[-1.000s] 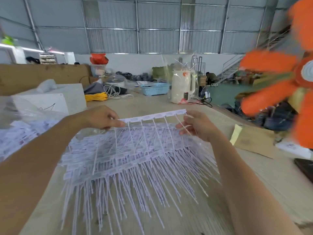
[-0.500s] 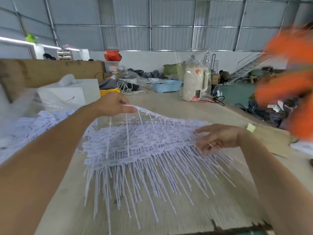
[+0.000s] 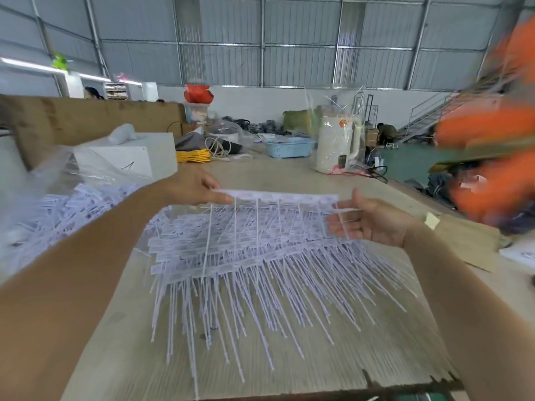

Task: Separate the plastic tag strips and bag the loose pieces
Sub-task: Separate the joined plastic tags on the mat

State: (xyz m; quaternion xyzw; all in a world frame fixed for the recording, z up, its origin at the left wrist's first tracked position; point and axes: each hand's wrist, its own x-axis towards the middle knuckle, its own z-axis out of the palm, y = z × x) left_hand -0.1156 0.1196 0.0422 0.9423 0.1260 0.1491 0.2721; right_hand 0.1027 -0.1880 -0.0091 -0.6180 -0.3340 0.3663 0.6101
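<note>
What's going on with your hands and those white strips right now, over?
Left hand pinching lifted tag strip. Right hand open, palm up, at strip's other end. Stack of tag strips beneath. Nothing blocking.

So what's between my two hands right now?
In the head view, one tag strip spans from the left hand to the right hand, lifted above the pile of strips on the table.

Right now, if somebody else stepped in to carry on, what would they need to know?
Left hand: pinches one end of a lifted white plastic tag strip.
Right hand: open, palm up, at the strip's other end; contact unclear.
Stack of white tag strips: on the wooden table, under the hands.
Clear plastic bag with loose white tags: left.
Done: some pieces bagged.
Left: most of the stack.
</note>
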